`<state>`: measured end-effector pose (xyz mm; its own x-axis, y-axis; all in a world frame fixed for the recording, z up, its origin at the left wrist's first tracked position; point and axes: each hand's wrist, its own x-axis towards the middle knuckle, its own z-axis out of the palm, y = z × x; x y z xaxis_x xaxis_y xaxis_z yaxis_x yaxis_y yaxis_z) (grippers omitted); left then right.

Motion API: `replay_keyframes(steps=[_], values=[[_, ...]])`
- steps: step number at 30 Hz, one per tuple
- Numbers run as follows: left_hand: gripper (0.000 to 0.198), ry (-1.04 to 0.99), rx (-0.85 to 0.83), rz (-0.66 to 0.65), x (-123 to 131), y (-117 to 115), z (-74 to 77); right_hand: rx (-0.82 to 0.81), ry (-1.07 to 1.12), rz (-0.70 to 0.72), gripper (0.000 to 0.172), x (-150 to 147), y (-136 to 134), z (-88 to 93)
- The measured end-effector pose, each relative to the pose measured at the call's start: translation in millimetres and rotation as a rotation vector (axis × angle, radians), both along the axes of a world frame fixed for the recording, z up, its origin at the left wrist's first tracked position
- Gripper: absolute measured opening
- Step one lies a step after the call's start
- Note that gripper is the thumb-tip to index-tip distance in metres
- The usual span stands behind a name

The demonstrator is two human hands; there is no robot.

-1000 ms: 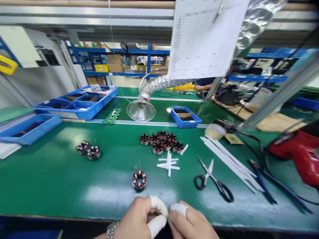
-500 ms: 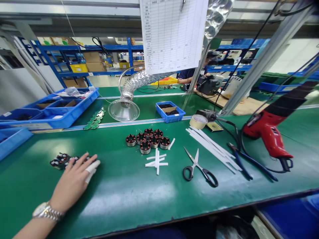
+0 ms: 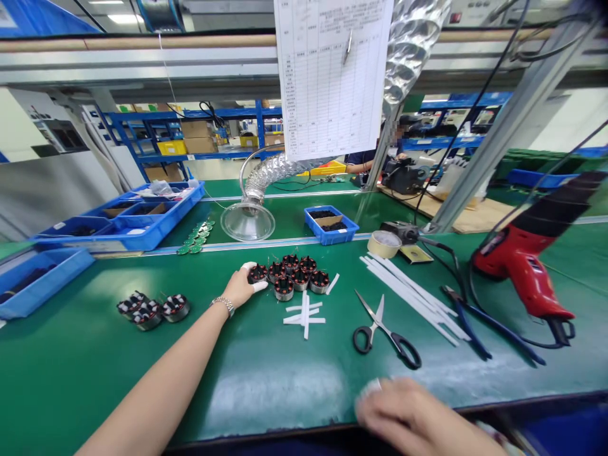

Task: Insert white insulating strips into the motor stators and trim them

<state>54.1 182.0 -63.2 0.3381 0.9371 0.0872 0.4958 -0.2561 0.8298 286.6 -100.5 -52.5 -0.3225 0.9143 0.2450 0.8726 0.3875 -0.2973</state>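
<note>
My left hand (image 3: 239,288), with white coverings on its thumb and a finger, is closed around the leftmost motor stator (image 3: 258,273) of the right-hand cluster. Several more copper-wound stators (image 3: 284,288) stand close beside it. Three stators with white pieces in their slots (image 3: 147,314) sit together farther left. My right hand (image 3: 403,405) is low at the table's front edge, its fingers smeared by motion. Short white strips (image 3: 304,316) lie crossed in front of the cluster. Black-handled scissors (image 3: 375,326) lie partly spread just above my right hand.
Long white strips (image 3: 408,294), blue-handled pliers (image 3: 494,326) and a red heat gun (image 3: 527,266) lie to the right. A tape roll (image 3: 384,243), a blue bin (image 3: 338,237) and an extraction hood (image 3: 247,221) stand behind. Blue trays (image 3: 161,231) and green circuit boards (image 3: 196,238) are at left.
My left hand has moved right and away from the left-hand stators to the leftmost one of the right cluster. My right hand has come into view at the bottom. The view has tilted up.
</note>
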Motion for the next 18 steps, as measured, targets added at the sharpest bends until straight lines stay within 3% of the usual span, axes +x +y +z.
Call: replay_keyframes(steps=[3, 6, 8, 11, 13, 18], values=[[0.034, -0.13, -0.098, 0.023, -4.1, -8.1, 5.7, 0.097, -0.037, -0.029, 0.029, -9.0, 56.2, 19.3], [0.053, -0.272, -0.19, 0.058, -19.9, -35.5, 16.9, 0.12, -0.082, -0.009, 0.045, -12.7, 105.0, 9.7], [0.052, -0.367, -0.26, 0.049, -33.4, -62.4, 27.2, 0.123, -0.115, 0.019, 0.051, -14.4, 124.8, -2.2], [0.046, -0.481, -0.397, 0.02, -51.7, -107.4, 41.1, 0.13, -0.15, 0.05, 0.043, -18.7, 136.0, -10.6], [0.045, -0.64, -0.608, 0.071, -60.3, -133.4, 44.9, 0.14, -0.167, 0.046, 0.032, -22.5, 135.4, -8.4], [0.032, -0.846, -0.794, 0.128, -66.0, -164.9, 33.2, 0.176, -0.194, 0.021, 0.02, -26.3, 129.3, -0.4]])
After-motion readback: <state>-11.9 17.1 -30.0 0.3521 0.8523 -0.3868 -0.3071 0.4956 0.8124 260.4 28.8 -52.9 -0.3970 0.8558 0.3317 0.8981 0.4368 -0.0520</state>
